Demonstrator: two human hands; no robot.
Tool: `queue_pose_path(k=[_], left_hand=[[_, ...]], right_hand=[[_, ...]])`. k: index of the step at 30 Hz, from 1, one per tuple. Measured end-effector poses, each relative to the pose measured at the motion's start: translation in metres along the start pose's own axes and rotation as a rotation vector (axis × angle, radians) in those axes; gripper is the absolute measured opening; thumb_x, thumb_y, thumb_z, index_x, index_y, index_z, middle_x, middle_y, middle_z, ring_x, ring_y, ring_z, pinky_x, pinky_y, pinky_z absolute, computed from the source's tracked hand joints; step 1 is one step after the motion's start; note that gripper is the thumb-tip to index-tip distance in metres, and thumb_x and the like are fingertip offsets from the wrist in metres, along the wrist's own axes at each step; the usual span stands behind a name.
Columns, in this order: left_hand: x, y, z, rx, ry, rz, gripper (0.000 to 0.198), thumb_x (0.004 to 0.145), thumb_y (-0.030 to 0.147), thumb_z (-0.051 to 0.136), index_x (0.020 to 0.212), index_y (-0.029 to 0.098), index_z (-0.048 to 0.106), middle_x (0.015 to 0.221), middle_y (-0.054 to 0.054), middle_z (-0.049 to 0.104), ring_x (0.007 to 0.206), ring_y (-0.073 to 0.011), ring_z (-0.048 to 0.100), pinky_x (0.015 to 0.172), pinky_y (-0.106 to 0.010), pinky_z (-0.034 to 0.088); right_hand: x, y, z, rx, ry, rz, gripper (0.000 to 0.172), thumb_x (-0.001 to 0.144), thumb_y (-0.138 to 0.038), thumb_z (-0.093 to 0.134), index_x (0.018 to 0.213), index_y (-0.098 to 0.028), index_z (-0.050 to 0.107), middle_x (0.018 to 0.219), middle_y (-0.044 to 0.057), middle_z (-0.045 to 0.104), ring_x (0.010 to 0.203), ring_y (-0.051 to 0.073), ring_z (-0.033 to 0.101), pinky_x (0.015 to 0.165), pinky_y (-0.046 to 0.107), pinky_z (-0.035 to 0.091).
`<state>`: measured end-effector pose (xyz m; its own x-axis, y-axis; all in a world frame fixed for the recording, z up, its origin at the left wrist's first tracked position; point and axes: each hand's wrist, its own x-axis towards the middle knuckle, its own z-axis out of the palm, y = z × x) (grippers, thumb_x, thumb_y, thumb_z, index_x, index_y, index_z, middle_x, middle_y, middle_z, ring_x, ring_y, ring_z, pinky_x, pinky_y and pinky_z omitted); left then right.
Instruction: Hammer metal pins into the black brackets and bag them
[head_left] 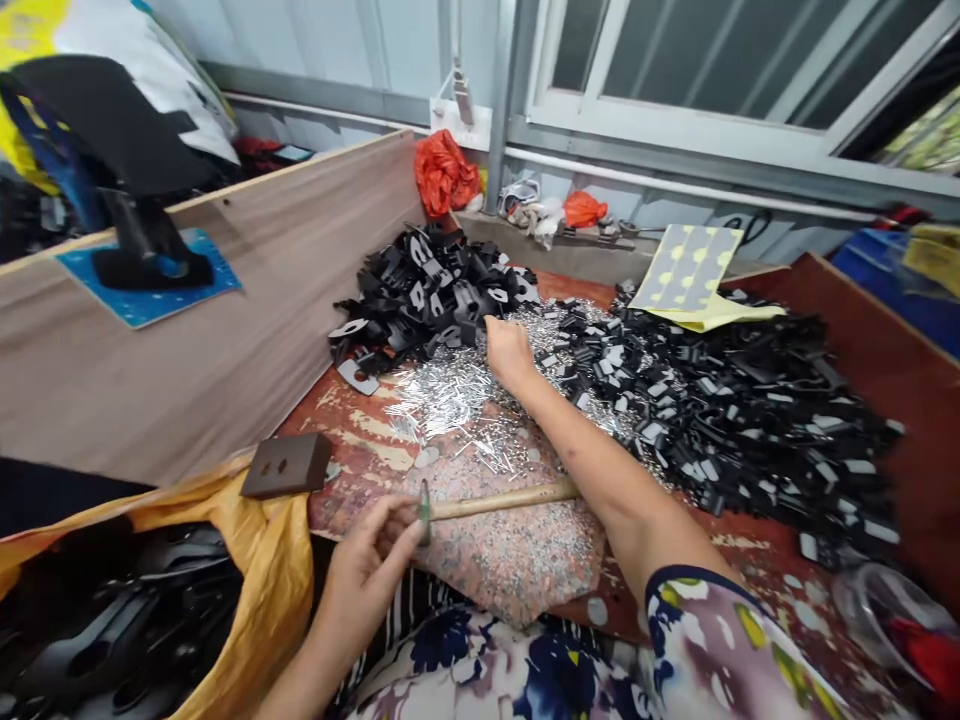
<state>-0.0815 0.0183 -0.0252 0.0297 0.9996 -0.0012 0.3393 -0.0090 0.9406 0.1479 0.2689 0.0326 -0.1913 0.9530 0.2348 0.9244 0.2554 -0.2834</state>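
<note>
My left hand [373,562] is low in front of me, with thumb and fingers curled together at a thin green piece [425,512] seen edge-on. A wooden handle [502,501] runs rightward from that piece and passes under my right forearm; whether the two are joined I cannot tell. My right hand [511,352] is stretched forward with its fingers closed, at the edge of a heap of black plastic parts [435,285]. What it pinches is hidden. Loose silvery metal pins [446,395] lie beside and below that hand.
More black plastic buckle-like pieces [705,400] are piled at right, under a grey-and-yellow sheet [688,268]. A brown block [287,465] sits by a yellow sack [274,555] of black parts. A wooden board [225,300] walls the left; a clear container [885,610] stands at right.
</note>
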Motion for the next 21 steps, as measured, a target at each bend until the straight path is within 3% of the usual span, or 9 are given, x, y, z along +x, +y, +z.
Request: queue_pose_path(k=[3,5,7,9,11,13,15,17,21], left_hand=[[0.016,0.009,0.001,0.363,0.180,0.347,0.045,0.094,0.039,0.065,0.135,0.024,0.057,0.127,-0.014,0.062,0.115,-0.0324,0.062,0.095,-0.049,0.053],[0.026,0.012,0.005,0.525,0.217,0.530,0.047,0.095,0.034,0.064,0.140,0.024,0.054,0.142,-0.018,0.052,0.129,-0.0370,0.054,0.104,-0.056,0.048],[0.031,0.010,0.011,0.608,0.143,0.639,0.038,0.097,0.032,0.062,0.133,0.023,0.058,0.141,-0.018,0.053,0.127,-0.0367,0.055,0.103,-0.055,0.049],[0.030,0.005,0.016,0.637,0.039,0.664,0.019,0.098,0.032,0.060,0.114,0.022,0.064,0.132,-0.016,0.059,0.118,-0.0342,0.060,0.097,-0.051,0.053],[0.026,-0.002,0.021,0.631,-0.005,0.634,0.014,0.098,0.034,0.060,0.094,0.021,0.062,0.124,-0.016,0.062,0.112,-0.0326,0.062,0.092,-0.049,0.056],[0.023,-0.006,0.025,0.622,0.009,0.580,0.022,0.098,0.037,0.059,0.083,0.020,0.059,0.121,-0.016,0.061,0.109,-0.0323,0.062,0.092,-0.048,0.056],[0.023,-0.006,0.028,0.617,0.012,0.534,0.025,0.097,0.040,0.060,0.081,0.020,0.060,0.116,-0.016,0.062,0.107,-0.0330,0.062,0.091,-0.049,0.055],[0.025,-0.003,0.030,0.592,0.000,0.474,0.027,0.095,0.043,0.060,0.082,0.020,0.064,0.114,-0.016,0.062,0.106,-0.0344,0.061,0.091,-0.050,0.054],[0.026,0.009,0.020,0.316,-0.006,0.235,0.035,0.092,0.049,0.063,0.075,0.019,0.068,0.113,-0.015,0.063,0.111,-0.0347,0.061,0.099,-0.049,0.048]], right_hand=[[-0.049,-0.022,-0.013,-0.002,-0.057,-0.220,0.040,0.104,-0.016,0.031,0.130,-0.009,0.060,0.120,0.021,0.067,0.115,0.029,0.052,0.103,0.046,0.036],[-0.089,-0.040,-0.015,0.029,-0.151,-0.379,0.032,0.105,-0.024,0.041,0.122,-0.017,0.067,0.110,0.012,0.071,0.110,0.026,0.055,0.100,0.041,0.040],[-0.125,-0.048,-0.014,0.079,-0.245,-0.478,0.026,0.104,-0.029,0.048,0.115,-0.025,0.072,0.105,0.005,0.074,0.105,0.021,0.059,0.098,0.034,0.043],[-0.144,-0.040,-0.016,0.121,-0.314,-0.488,0.020,0.101,-0.034,0.059,0.115,-0.032,0.073,0.103,-0.003,0.076,0.094,0.015,0.063,0.091,0.027,0.048],[-0.141,-0.013,-0.024,0.124,-0.323,-0.387,0.024,0.100,-0.037,0.060,0.122,-0.038,0.071,0.101,-0.006,0.077,0.078,0.012,0.064,0.080,0.025,0.052],[-0.119,0.024,-0.034,0.080,-0.259,-0.198,0.032,0.107,-0.035,0.045,0.131,-0.035,0.067,0.102,-0.003,0.078,0.069,0.012,0.063,0.074,0.028,0.053],[-0.088,0.060,-0.041,0.004,-0.160,-0.002,0.040,0.108,-0.027,0.035,0.130,-0.025,0.068,0.110,0.007,0.077,0.082,0.017,0.068,0.082,0.033,0.053],[-0.060,0.084,-0.041,-0.068,-0.089,0.139,0.033,0.105,-0.027,0.045,0.123,-0.018,0.071,0.115,0.014,0.075,0.102,0.023,0.068,0.093,0.036,0.049],[-0.035,0.097,-0.023,-0.129,-0.050,0.237,0.029,0.089,-0.021,0.069,0.117,-0.015,0.072,0.119,0.017,0.073,0.116,0.027,0.063,0.098,0.035,0.046]])
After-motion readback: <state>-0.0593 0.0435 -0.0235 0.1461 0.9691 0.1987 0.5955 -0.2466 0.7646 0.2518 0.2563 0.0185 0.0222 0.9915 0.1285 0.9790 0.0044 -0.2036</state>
